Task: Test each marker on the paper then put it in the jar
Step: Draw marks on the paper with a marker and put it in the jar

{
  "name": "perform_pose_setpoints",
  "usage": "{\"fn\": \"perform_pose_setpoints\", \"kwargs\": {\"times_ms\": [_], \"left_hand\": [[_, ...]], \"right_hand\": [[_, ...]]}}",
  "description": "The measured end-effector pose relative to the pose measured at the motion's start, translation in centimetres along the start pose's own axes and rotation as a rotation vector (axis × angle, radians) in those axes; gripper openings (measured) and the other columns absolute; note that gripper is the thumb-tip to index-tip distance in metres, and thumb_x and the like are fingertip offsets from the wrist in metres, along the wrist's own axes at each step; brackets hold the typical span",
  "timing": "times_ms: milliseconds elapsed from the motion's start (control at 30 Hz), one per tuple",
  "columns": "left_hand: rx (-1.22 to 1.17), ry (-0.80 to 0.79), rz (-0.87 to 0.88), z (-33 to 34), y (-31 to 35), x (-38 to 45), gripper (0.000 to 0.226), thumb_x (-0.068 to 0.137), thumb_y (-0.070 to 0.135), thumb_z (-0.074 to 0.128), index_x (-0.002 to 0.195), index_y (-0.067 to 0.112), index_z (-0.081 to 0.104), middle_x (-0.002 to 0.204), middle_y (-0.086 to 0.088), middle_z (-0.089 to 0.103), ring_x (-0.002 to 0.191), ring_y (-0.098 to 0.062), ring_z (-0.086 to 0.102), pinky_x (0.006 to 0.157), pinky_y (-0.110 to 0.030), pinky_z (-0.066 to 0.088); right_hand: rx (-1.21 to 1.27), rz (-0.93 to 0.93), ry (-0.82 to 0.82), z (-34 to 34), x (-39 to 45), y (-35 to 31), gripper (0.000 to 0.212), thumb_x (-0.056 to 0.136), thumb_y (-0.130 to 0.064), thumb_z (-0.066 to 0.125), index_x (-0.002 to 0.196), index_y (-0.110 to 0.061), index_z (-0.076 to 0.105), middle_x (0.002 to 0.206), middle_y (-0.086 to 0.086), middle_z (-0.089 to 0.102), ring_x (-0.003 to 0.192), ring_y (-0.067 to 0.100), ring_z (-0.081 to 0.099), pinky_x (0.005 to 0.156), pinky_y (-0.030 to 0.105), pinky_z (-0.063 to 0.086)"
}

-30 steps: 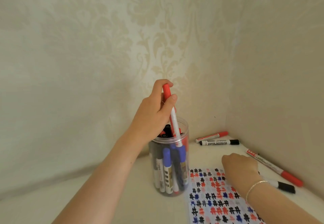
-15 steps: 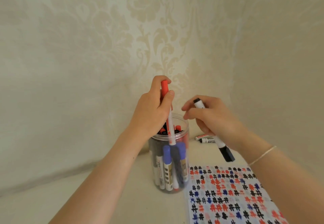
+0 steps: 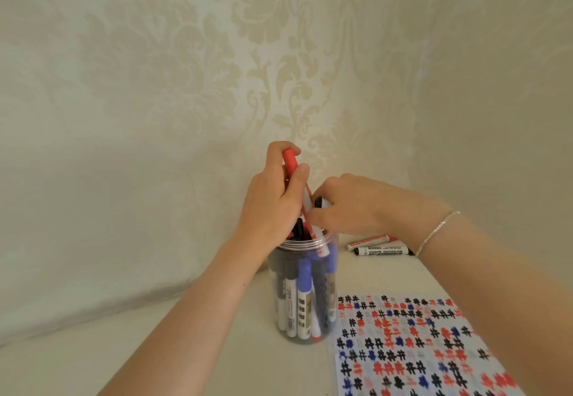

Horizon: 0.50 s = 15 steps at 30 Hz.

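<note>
Left hand [image 3: 273,203] grips the red marker [image 3: 291,163] upright, steering it into the crowded jar [image 3: 302,290] at frame centre, while the right hand [image 3: 356,206] pinches a black marker [image 3: 319,203] beside it, ready to follow.

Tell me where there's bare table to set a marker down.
Bare table lies left of the jar, toward the wall, and in front of the jar beside the paper. Crowded: the jar mouth, where both hands meet, and the back-right corner with loose markers.
</note>
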<state>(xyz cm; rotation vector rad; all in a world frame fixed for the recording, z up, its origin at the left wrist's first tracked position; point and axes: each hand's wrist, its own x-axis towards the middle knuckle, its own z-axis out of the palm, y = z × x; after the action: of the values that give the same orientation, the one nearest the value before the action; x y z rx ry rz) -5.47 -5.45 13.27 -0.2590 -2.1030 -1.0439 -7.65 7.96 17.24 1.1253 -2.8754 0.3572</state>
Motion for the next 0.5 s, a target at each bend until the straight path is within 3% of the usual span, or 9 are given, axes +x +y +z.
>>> {"fn": "perform_pose_setpoints", "kwargs": {"times_ms": [167, 333, 433, 500], "left_hand": [[0.02, -0.073, 0.074, -0.2, -0.3, -0.3, 0.015, 0.1, 0.022, 0.044, 0.114, 0.023, 0.041, 0.06, -0.004, 0.063, 0.054, -0.018, 0.061, 0.063, -0.046, 0.053], [0.128, -0.193, 0.187, -0.2, -0.9, -0.7, 0.016, 0.092, 0.033, 0.05, 0.108, 0.034, 0.052, 0.071, 0.006, 0.066, 0.06, -0.014, 0.064, 0.062, -0.037, 0.053], [-0.066, -0.207, 0.078, -0.6, -1.1, -0.6, 0.016, 0.094, 0.022, 0.057, 0.104, 0.026, 0.069, 0.084, 0.012, 0.066, 0.068, -0.012, 0.066, 0.065, -0.025, 0.052], [-0.187, -0.254, -0.045, -1.0, -1.1, -0.5, 0.015, 0.092, 0.016, 0.062, 0.103, 0.023, 0.069, 0.082, 0.007, 0.069, 0.068, -0.017, 0.068, 0.064, -0.028, 0.054]], "right_hand": [[0.104, 0.004, -0.013, 0.2, 0.2, 0.5, 0.024, 0.087, -0.034, 0.049, 0.085, -0.015, 0.064, 0.074, 0.004, 0.063, 0.054, 0.016, 0.049, 0.052, 0.025, 0.035], [0.174, -0.034, 0.011, 0.8, 0.4, 1.2, 0.011, 0.083, -0.016, 0.054, 0.074, -0.021, 0.05, 0.067, 0.0, 0.053, 0.057, 0.015, 0.046, 0.052, 0.024, 0.035], [0.205, -0.072, 0.111, 1.8, 0.5, 2.7, 0.01, 0.08, -0.01, 0.056, 0.083, -0.018, 0.061, 0.075, 0.006, 0.062, 0.065, 0.02, 0.055, 0.058, 0.031, 0.044], [0.307, -0.096, 0.254, 2.6, 0.3, 3.4, 0.017, 0.078, -0.007, 0.055, 0.084, -0.02, 0.064, 0.077, 0.005, 0.068, 0.063, 0.01, 0.057, 0.059, 0.027, 0.047]]}}
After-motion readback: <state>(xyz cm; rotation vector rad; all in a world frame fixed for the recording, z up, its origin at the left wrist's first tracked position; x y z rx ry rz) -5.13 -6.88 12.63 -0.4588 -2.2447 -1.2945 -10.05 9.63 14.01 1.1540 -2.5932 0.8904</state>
